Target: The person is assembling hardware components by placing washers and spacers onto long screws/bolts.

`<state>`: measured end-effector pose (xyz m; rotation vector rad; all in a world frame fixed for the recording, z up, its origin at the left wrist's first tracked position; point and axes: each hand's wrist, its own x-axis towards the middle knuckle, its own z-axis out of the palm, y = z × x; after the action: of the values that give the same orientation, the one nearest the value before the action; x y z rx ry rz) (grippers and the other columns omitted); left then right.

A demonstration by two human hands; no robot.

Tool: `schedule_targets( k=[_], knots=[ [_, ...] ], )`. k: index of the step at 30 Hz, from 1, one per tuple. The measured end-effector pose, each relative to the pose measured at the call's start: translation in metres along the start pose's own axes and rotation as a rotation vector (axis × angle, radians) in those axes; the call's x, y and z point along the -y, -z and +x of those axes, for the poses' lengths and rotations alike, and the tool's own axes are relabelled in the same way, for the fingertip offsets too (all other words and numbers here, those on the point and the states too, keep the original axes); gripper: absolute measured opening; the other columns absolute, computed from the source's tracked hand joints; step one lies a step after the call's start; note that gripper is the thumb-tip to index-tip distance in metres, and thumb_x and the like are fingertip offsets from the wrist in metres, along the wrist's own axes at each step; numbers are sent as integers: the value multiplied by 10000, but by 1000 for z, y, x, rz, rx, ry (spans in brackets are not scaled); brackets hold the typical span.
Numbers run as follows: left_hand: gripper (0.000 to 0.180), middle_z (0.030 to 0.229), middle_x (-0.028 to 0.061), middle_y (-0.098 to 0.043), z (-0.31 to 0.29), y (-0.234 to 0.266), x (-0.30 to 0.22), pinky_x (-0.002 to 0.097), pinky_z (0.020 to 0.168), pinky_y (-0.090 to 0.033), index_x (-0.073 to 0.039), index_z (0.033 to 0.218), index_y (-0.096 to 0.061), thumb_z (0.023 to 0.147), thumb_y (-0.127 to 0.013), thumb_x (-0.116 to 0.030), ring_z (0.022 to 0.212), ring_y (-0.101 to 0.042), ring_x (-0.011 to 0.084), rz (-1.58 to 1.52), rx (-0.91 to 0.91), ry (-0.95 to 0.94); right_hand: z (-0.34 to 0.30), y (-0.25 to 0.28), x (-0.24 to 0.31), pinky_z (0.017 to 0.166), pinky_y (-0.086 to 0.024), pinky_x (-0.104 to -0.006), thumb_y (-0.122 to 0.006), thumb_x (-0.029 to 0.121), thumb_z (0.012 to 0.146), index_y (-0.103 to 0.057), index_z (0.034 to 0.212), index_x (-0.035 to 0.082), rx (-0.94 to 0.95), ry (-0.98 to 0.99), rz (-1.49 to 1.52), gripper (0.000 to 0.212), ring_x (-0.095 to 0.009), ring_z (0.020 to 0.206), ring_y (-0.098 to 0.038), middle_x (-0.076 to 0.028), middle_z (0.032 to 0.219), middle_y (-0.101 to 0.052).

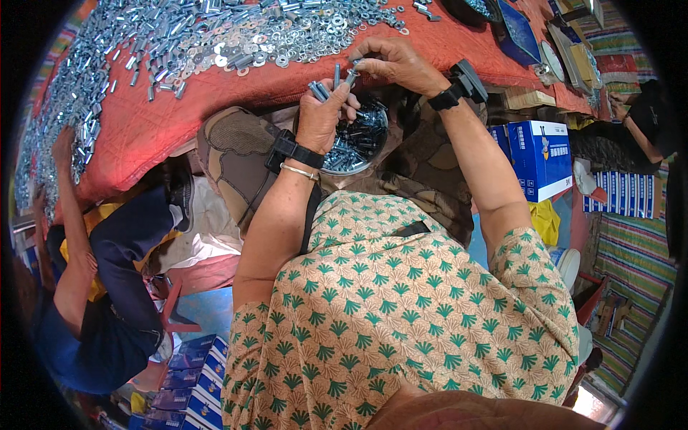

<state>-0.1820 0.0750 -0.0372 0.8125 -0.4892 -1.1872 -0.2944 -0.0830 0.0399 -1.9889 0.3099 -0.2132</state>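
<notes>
My left hand [324, 118] is closed around several shiny metal bolts [317, 91], whose ends stick out past the fingers. One bolt [337, 74] points upward from the grip. My right hand [395, 63] pinches something small and metallic at the top of a bolt [351, 76] that the left fingertips hold; its exact kind is too small to make out. Under both hands a round metal bowl [347, 171] rests at my lap, partly filled with bolts [364, 135]. The left wrist and hand cover part of the bowl.
A red cloth [136, 118] covers the table ahead, strewn with washers [222, 57] and metal sleeves [86, 118]. A co-worker's arm [68, 161] reaches in at left. Blue and white boxes [541, 159] stand at right. A blue tray [517, 32] lies at the far right.
</notes>
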Motion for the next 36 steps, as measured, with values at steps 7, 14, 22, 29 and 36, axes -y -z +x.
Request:
schedule_targets(
  k=[7, 14, 22, 29, 36],
  knots=[
    [186, 725, 70, -643, -2, 4, 0, 184, 493, -417, -34, 901, -554, 911, -624, -206, 543, -582, 102, 8, 39, 39, -1, 10, 9, 827, -487, -235, -616, 120, 903, -648, 1037, 51, 142, 210, -19, 155, -83, 908, -579, 4, 922, -606],
    [186, 723, 74, -643, -5, 2, -1, 193, 500, -425, -31, 890, -551, 907, -627, -200, 546, -589, 110, 80, 39, -13, -5, -1, -3, 627, -423, -212, -664, 202, 880, -621, 870, 46, -66, 47, -316, 162, -54, 722, -517, 37, 770, -555],
    [179, 721, 79, -643, -7, 2, -2, 199, 501, -433, -24, 897, -554, 907, -623, -189, 543, -589, 114, 106, 33, -4, -11, -20, -4, 578, -396, -217, -715, 235, 834, -623, 812, 32, -236, -31, -198, 224, -48, 659, -476, 43, 719, -565],
    [168, 720, 82, -644, -8, 3, 0, 201, 499, -436, -20, 905, -557, 909, -617, -176, 545, -586, 112, 85, 42, 1, -20, -27, -3, 603, -403, -200, -717, 197, 823, -650, 881, 51, -215, -124, 314, 171, -32, 701, -497, 46, 780, -586],
    [162, 719, 85, -643, -9, 2, -1, 202, 501, -438, -20, 903, -561, 912, -613, -173, 547, -587, 114, 81, 21, 5, -21, -34, -3, 668, -445, -195, -698, 174, 842, -652, 960, 39, -287, -102, 322, 185, -52, 773, -562, 17, 864, -628]
  ],
)
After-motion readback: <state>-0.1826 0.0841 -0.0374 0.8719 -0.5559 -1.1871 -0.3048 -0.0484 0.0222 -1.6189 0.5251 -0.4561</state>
